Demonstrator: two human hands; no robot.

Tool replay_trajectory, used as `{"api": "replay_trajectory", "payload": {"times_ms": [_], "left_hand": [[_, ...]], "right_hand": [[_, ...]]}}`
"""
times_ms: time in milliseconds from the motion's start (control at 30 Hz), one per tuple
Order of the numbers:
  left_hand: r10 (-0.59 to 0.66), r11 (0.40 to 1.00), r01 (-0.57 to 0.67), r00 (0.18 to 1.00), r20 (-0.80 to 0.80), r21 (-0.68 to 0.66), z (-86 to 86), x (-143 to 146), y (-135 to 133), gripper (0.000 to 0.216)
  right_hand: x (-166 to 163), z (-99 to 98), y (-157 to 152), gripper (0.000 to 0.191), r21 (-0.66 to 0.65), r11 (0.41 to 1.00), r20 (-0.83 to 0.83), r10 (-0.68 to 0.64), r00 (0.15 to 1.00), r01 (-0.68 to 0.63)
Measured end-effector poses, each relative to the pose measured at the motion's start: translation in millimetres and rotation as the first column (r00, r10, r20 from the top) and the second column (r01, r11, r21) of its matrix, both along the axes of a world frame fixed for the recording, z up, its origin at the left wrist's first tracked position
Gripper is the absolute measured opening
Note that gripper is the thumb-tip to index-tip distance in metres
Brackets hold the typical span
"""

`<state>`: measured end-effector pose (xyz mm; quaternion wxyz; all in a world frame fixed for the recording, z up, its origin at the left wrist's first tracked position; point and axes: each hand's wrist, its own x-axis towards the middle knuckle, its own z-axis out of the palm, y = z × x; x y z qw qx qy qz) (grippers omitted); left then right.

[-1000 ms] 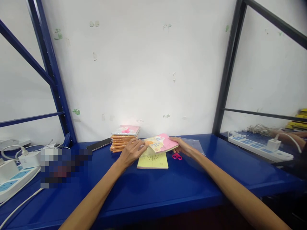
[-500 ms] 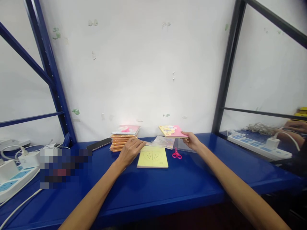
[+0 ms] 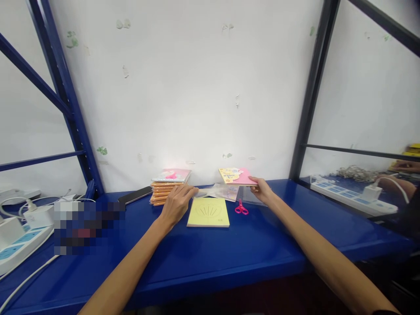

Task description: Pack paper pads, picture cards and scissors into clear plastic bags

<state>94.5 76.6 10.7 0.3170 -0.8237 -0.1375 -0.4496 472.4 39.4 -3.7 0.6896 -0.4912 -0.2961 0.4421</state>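
Observation:
My right hand (image 3: pixel 261 190) grips the right edge of a pink-and-yellow booklet (image 3: pixel 241 176), thumb on top, holding it raised near the wall. My left hand (image 3: pixel 177 202) is closed, its fingertips pinched on a clear plastic wrapper (image 3: pixel 207 191) in front of the stack. Flat on the table between my hands lies a yellow pad (image 3: pixel 210 213) with a line drawing of a few strokes in an oval. To its right rest small pink scissors (image 3: pixel 241 208). Beneath the booklet are a printed sheet (image 3: pixel 226 192) and more clear plastic.
A stack of orange-edged packs (image 3: pixel 160 194) topped by a pink packet (image 3: pixel 171 175) stands behind my left hand. Beside it lies a black phone-like slab (image 3: pixel 135 195). Power strips (image 3: pixel 28 239) with cables sit at left and right. Another person's hand (image 3: pixel 407 166) shows at far right.
The view has tilted slightly. My left hand has drawn a little off the pad toward the stack, uncovering its upper edge. The right hand still holds the booklet in about the same place.

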Motion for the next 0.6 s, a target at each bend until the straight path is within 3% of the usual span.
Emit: {"api": "replay_trajectory", "payload": {"times_ms": [200, 600], "left_hand": [[-0.024, 1.000, 0.025, 0.998, 0.052, -0.006, -1.1, 0.7, -3.1, 0.041], [-0.183, 0.983, 0.181, 0.981, 0.061, 0.028, -0.1, 1.2, -6.8, 0.034]], "right_hand": [[-2.9, 1.1, -1.8, 0.034, 0.024, 1.000, 0.015, -0.005, 1.000, 0.005], [-9.4, 6.7, -7.9, 0.033, 0.033, 0.999, 0.033, -0.013, 0.999, 0.012]]}}
